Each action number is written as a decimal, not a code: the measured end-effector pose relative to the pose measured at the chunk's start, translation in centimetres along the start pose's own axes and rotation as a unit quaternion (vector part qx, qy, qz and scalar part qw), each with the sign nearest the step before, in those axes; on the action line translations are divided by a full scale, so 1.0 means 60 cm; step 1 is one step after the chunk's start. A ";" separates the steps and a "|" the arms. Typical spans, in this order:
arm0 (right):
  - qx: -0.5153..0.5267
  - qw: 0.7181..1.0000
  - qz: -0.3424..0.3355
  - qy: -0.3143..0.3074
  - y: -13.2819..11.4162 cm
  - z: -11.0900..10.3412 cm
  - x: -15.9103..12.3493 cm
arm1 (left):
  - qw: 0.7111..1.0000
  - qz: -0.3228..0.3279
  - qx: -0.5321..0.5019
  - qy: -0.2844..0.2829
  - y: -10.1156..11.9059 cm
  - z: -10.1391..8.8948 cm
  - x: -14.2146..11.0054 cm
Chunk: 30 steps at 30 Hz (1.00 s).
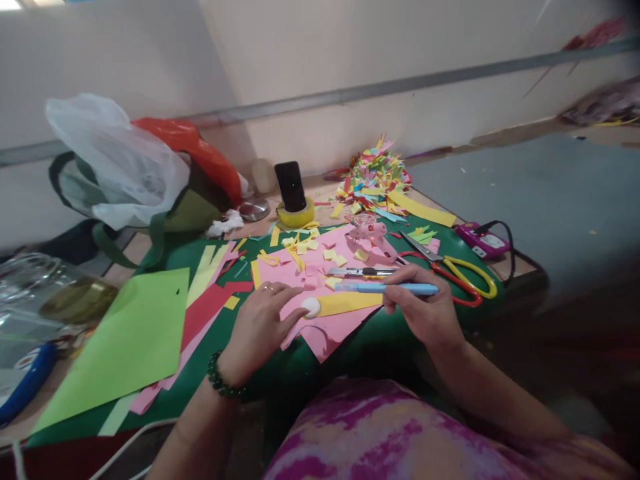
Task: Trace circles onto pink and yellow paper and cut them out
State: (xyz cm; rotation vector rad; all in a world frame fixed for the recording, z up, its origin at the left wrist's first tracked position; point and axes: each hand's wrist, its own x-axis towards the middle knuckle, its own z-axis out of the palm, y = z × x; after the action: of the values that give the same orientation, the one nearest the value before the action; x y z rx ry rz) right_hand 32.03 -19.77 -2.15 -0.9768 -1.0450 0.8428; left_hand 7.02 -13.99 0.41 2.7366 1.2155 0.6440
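In the head view my right hand (425, 307) is closed around a light blue pen (360, 287), whose tip points left above a yellow paper strip (350, 304). My left hand (265, 317), with a ring and a green bead bracelet, holds a small white round disc (311, 307) at the strip's left end, thumb against its edge. Beneath lie pink paper sheets (325, 337). Just beyond the pen is a box cutter (363, 272). A pink glue gun (371, 232) rests behind it, and scissors (463, 277) with red and yellow handles lie right.
A phone (291, 187) leans upright on a yellow tape roll (296, 213). Behind is a heap of cut paper strips (377, 173). Green paper (130, 340) and a bag (195, 207) with plastic bags are left. A purple device (483, 241) with a black cable sits right.
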 end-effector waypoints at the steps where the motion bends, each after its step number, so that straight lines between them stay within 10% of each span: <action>1: -0.010 1.000 -0.002 -0.009 0.002 0.000 0.000 | 1.000 -0.008 0.001 -0.008 0.002 0.007 0.000; 6: -0.129 0.984 -0.124 -0.003 -0.002 0.010 0.007 | 0.998 -0.040 0.032 -0.022 0.012 0.027 0.001; 10: -0.339 0.893 -0.292 -0.054 -0.017 0.011 0.021 | 0.993 -0.056 0.036 -0.097 0.012 0.037 0.008; 18: -0.673 0.622 -0.050 -0.397 0.006 0.042 0.032 | 0.984 -0.080 0.019 -0.156 0.005 0.045 0.012; 23: -0.667 0.613 0.003 -0.424 0.006 0.048 0.033 | 0.996 -0.081 0.013 -0.029 0.022 0.055 0.004; 30: -0.640 0.631 0.010 -0.438 0.007 0.036 0.028 | 0.991 -0.096 0.035 -0.089 0.069 0.103 0.015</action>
State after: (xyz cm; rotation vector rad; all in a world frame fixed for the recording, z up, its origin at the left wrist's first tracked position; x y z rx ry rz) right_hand 30.42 -17.57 -1.62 -1.7851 -2.6913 0.4440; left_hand 12.94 -15.58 -3.94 2.6184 1.4564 0.3353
